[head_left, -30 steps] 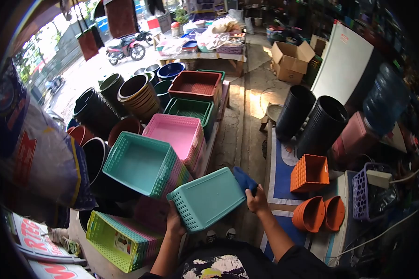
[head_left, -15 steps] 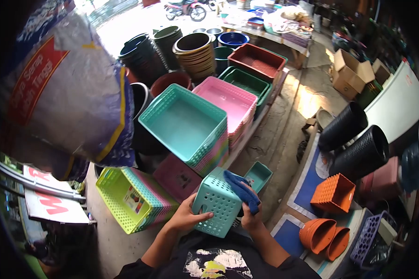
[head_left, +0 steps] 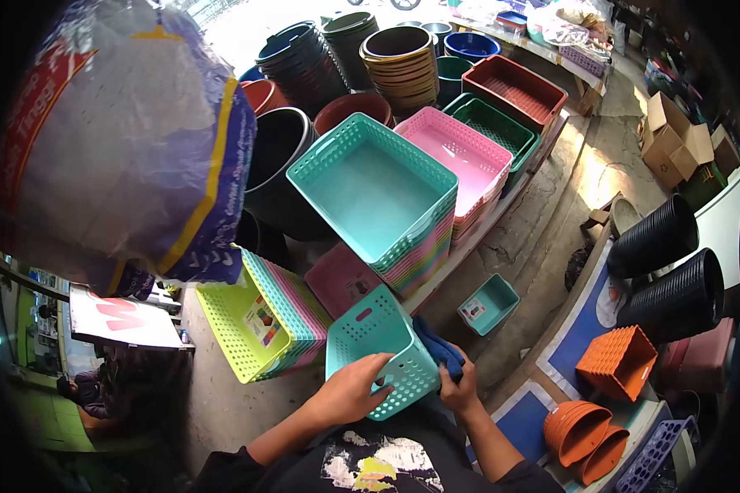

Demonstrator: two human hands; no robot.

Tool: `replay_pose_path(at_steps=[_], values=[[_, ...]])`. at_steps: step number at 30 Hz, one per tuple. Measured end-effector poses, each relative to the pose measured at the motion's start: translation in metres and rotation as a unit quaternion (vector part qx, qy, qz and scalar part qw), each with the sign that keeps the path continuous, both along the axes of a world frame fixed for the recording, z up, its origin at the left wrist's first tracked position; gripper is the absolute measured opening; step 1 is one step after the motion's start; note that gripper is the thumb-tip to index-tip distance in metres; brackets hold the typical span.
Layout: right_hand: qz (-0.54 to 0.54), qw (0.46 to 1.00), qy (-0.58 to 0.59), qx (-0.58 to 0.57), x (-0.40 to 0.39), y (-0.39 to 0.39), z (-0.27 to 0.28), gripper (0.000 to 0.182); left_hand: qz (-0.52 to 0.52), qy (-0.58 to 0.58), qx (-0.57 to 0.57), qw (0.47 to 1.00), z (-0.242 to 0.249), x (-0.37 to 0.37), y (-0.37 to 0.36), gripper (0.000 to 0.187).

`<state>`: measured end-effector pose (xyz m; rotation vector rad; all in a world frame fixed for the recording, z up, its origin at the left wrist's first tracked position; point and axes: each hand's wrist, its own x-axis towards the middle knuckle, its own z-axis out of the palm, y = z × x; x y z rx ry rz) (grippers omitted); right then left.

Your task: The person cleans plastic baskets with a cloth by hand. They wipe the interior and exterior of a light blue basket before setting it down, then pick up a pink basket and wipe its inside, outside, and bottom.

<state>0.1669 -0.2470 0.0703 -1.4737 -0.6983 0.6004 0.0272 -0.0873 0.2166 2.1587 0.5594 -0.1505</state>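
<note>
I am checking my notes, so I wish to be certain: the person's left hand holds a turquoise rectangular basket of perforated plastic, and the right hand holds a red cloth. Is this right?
Only the cloth's colour is wrong: the head view shows a blue cloth. The left hand holds the turquoise perforated plastic basket, and the right hand holds the cloth.

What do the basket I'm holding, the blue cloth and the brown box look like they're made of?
Basket: likely moulded plastic, smooth with a slight sheen, judging by its regular round holes. Blue cloth: matte fabric, as it bunches in soft folds; the exact fibre isn't clear. Brown box: probably matte cardboard, going by its tan colour and stiff open flaps.
</note>
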Motion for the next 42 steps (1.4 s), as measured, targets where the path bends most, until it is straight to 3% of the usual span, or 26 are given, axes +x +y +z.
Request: replay_pose_path(at_steps=[5, 8, 11, 13, 17, 24, 32, 37, 42], values=[[-0.028, 0.998, -0.052, -0.019, -0.008, 0.026, -0.022, 0.045, 0.049, 0.041, 0.115, 0.991, -0.029, 0.003, 0.002, 0.041], [-0.076, 0.996, -0.040, 0.029, -0.022, 0.041, -0.021, 0.052, 0.087, 0.046, 0.188, 0.977, -0.059, 0.009, 0.011, 0.040], [-0.054, 0.998, 0.004, 0.039, -0.044, 0.050, -0.023, 0.058, 0.120, 0.028, 0.242, 0.962, -0.093, 0.015, 0.024, 0.040], [0.062, 0.997, 0.047, 0.013, -0.052, 0.060, -0.020, 0.061, 0.145, 0.024, 0.278, 0.949, -0.115, 0.020, 0.036, 0.040], [0.124, 0.988, 0.089, -0.035, -0.076, 0.088, -0.059, 0.065, 0.152, -0.019, 0.309, 0.939, -0.165, 0.017, 0.061, 0.042], [0.110, 0.985, 0.094, -0.098, -0.073, 0.126, -0.099, 0.064, 0.136, 0.084, 0.345, 0.925, -0.210, 0.020, 0.080, 0.040], [0.062, 0.990, 0.067, -0.110, -0.082, 0.128, -0.148, 0.066, 0.113, 0.079, 0.337, 0.931, -0.252, 0.021, 0.079, 0.038], [0.077, 0.980, 0.103, -0.153, -0.073, 0.116, -0.139, 0.065, 0.109, 0.078, 0.298, 0.945, -0.269, 0.014, 0.082, 0.040], [0.095, 0.966, 0.130, -0.203, -0.065, 0.118, -0.140, 0.064, 0.003, 0.129, 0.249, 0.960, -0.292, 0.003, 0.091, 0.049]])
